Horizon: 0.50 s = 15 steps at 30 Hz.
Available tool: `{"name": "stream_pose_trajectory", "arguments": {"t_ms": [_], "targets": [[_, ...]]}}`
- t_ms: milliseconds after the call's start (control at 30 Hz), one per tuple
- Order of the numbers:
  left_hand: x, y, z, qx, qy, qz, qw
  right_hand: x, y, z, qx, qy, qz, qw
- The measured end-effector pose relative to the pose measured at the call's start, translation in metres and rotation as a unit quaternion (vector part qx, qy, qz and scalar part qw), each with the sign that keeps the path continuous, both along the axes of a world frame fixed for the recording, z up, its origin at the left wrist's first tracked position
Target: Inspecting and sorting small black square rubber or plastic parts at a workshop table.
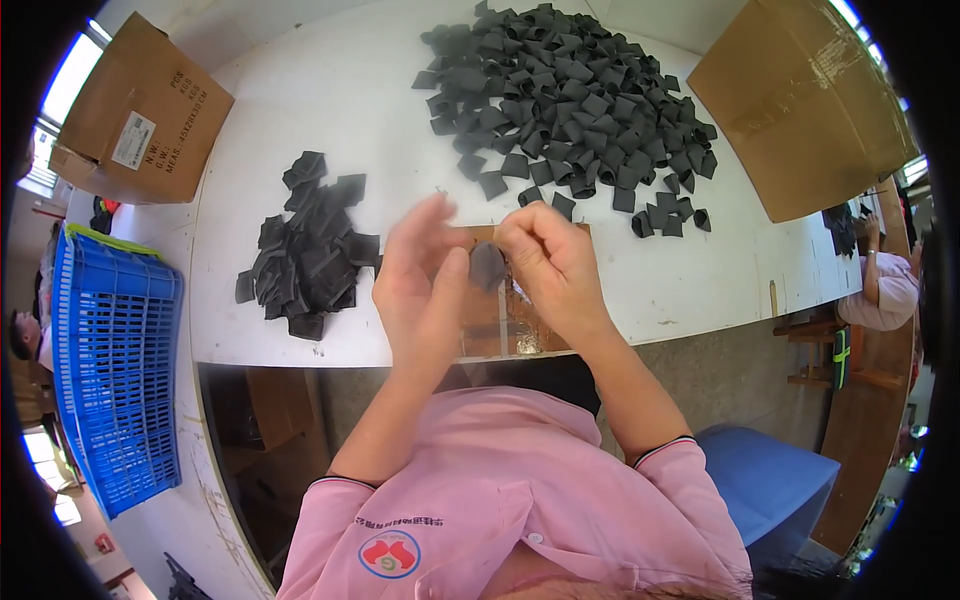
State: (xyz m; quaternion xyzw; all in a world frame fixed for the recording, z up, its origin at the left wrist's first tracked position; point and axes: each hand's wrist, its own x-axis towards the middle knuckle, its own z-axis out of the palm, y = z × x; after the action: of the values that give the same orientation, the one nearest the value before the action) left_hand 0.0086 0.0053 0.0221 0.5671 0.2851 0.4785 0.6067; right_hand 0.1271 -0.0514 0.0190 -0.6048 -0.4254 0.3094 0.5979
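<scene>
A small dark grey tube-like piece [488,266] hangs between my hands over a brown taped board [535,335]. My right hand [555,268] has its thumb and fingers pinched together at the piece's right edge. On the other side, my left hand [425,275] has its thumb and fingers apart, the fingertips smeared by motion; I see no grip on the piece. To the left lies a pile of flat dark pieces [315,255]. Beyond my hands, a large heap of dark tube-like pieces [580,100] spreads over the white table [350,95].
Cardboard boxes stand at the back left [150,110] and the back right [800,100]. A blue plastic basket [120,370] is at the far left. Near my right elbow stands a blue stool [765,480]. Another person [885,285] sits at the far right.
</scene>
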Motion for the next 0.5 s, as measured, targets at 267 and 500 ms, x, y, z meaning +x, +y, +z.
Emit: {"name": "stream_pose_trajectory", "arguments": {"t_ms": [267, 500], "targets": [[-0.001, -0.002, 0.009, -0.003, -0.096, -0.04, 0.995, -0.016, -0.013, 0.013, 0.159, -0.232, -0.074, 0.957], [-0.004, 0.0, 0.004, -0.147, -0.257, -0.071, 0.952, -0.014, -0.003, 0.015, 0.198, -0.37, -0.13, 0.898]]}}
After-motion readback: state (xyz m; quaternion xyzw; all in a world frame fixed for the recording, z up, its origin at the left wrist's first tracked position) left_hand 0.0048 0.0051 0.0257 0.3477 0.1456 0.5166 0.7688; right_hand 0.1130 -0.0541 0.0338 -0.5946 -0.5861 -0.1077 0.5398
